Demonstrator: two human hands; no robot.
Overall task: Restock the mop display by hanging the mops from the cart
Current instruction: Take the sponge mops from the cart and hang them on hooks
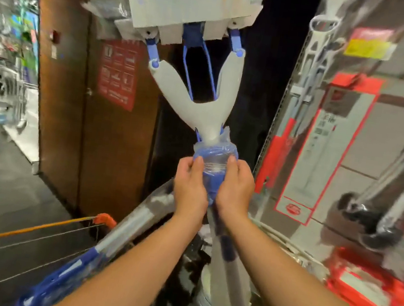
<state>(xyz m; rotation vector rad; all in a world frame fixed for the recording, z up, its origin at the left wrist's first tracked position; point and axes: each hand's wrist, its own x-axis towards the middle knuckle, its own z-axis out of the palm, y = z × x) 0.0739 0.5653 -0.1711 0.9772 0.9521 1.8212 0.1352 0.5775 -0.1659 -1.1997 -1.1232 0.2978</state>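
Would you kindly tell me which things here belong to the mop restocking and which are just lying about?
Job: held mop, gripped at its plastic-wrapped blue collar by left hand and right hand; spare mop in the cart; hanging display mops at right.
Lying about: red poster on the brown wall; red boxes, lower right.

A mop (pixel 202 111) is shown in pale grey with blue joints; the cart (pixel 105 219) is edged orange, a poster (pixel 119 73) printed red.

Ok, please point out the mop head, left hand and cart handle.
mop head (pixel 191 9), head view, flat grey plate.
left hand (pixel 190 186), head view, back of hand.
cart handle (pixel 105 219), head view, orange corner.
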